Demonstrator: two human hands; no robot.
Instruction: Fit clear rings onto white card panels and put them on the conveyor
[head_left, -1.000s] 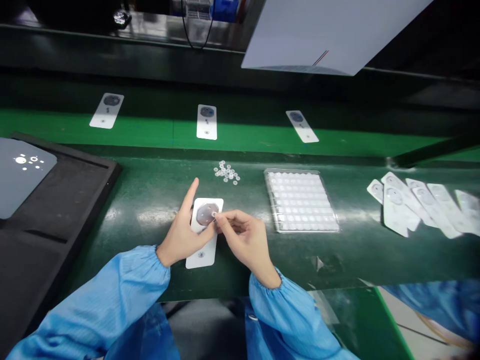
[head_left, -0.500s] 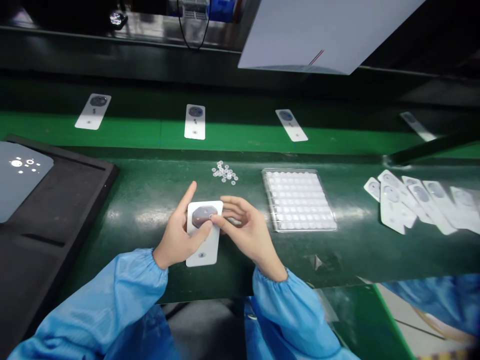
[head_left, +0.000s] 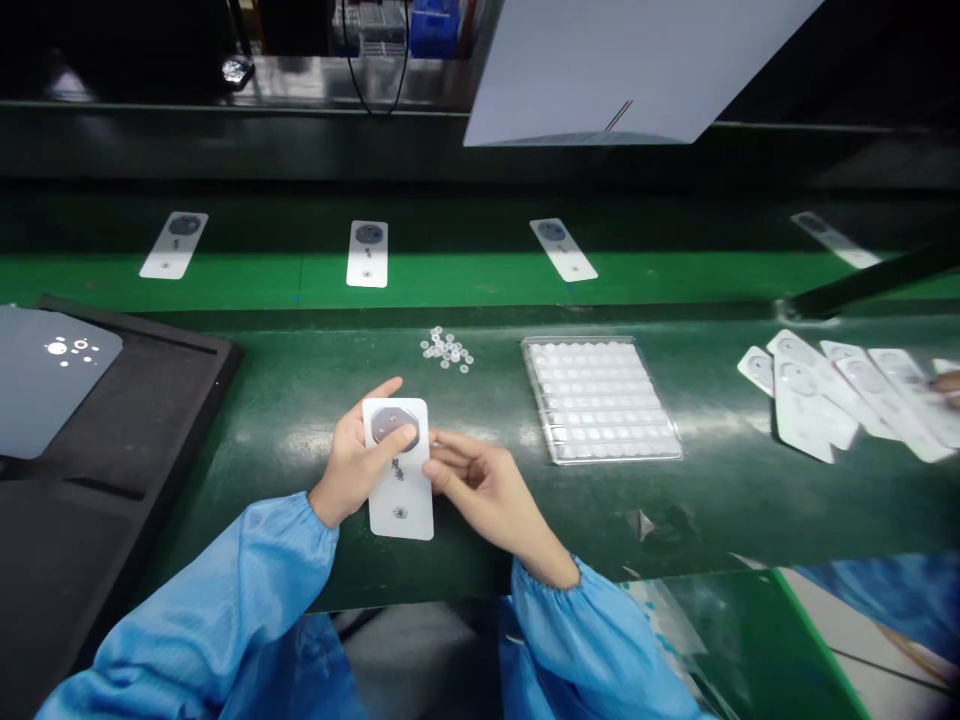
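Observation:
A white phone-shaped panel [head_left: 412, 492] with a grey rounded patch and small dark print is held upright above the green bench. My left hand [head_left: 356, 455] grips it from the left, the thumb lying across the grey patch and the other fingers mostly hidden behind. At the panel's right edge, my right hand [head_left: 480, 485] pinches with thumb and curled fingers; their tips are partly hidden. Just beyond the panel lie several small clear discs [head_left: 448, 350] in a loose pile. To the right of them stands a clear tray [head_left: 541, 402] with rows of white round pieces.
Similar panels [head_left: 367, 265] lie spaced along a green belt [head_left: 450, 278] at the back. Overlapping panels [head_left: 806, 400] lie at the right, where another person's blurred hand [head_left: 946, 383] shows. A black case [head_left: 180, 345] borders the left. A white board [head_left: 637, 70] hangs overhead.
My right thumb has moved from the grey patch down to the panel's right edge. My left thumb has slid up onto the patch. Panels on the belt have shifted left. Another person's hand has appeared right.

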